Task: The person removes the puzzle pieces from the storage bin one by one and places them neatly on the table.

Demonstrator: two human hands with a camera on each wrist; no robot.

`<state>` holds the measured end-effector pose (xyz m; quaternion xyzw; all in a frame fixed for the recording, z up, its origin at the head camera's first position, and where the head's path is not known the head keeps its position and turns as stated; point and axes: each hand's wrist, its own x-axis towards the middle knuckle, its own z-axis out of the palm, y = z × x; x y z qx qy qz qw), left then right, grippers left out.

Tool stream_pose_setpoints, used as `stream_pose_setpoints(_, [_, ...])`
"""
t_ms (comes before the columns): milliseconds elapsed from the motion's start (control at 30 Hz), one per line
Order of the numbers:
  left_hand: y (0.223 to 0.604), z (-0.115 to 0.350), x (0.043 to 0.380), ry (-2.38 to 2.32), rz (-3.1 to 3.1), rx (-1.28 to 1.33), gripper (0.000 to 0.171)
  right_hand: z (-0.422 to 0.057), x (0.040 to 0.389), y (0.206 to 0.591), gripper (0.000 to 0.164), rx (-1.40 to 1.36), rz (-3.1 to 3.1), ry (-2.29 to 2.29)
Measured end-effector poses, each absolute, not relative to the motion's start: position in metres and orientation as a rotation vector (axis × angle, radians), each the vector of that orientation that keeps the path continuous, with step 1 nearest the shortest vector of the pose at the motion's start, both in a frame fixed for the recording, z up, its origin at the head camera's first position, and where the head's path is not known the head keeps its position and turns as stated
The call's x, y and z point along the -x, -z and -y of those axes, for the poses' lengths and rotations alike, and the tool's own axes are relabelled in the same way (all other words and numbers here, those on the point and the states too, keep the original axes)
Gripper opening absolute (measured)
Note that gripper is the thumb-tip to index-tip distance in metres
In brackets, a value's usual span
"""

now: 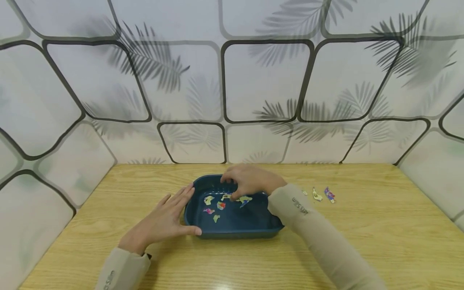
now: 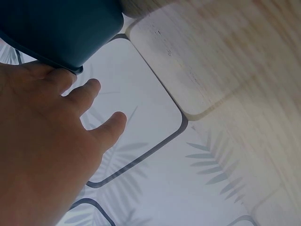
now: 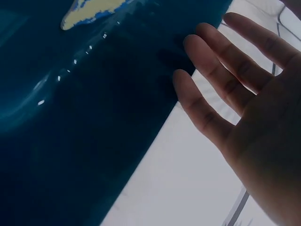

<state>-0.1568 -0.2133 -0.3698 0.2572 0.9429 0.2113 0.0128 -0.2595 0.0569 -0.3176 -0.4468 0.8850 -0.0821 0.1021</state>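
A dark blue plastic tray (image 1: pixel 239 233) stands on the table, with several small flat irregular pieces on its floor, among them a red-orange piece (image 1: pixel 221 206), a pink-purple piece (image 1: pixel 208 211) and a pale green piece (image 1: pixel 216 218). My left hand (image 1: pixel 164 219) rests along the tray's left end, fingers fairly straight at the rim and thumb at the near corner. My right hand (image 1: pixel 251 179) reaches over the far rim. Its thumb is down beside a pale piece (image 1: pixel 226 196); its other fingers stand apart, lightly bent, near the tray wall. A cream-and-blue piece (image 3: pixel 94 10) shows in the right wrist view.
On the wooden table (image 1: pixel 362 241), right of the tray, lie a tiny pale piece (image 1: pixel 305 193), a cream piece (image 1: pixel 317 195) and a purple-and-red piece (image 1: pixel 330 195). Behind the table rises a white panel (image 1: pixel 268 80) patterned with dark outlines and leaves.
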Motion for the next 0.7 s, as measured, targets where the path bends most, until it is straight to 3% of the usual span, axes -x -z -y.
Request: stream_pose_setpoints(700, [0.37, 0.213, 0.157, -0.666, -2.913, -0.777, 0.112, -0.033, 0.251, 0.339, 0.051, 1.347, -2.657, -0.165])
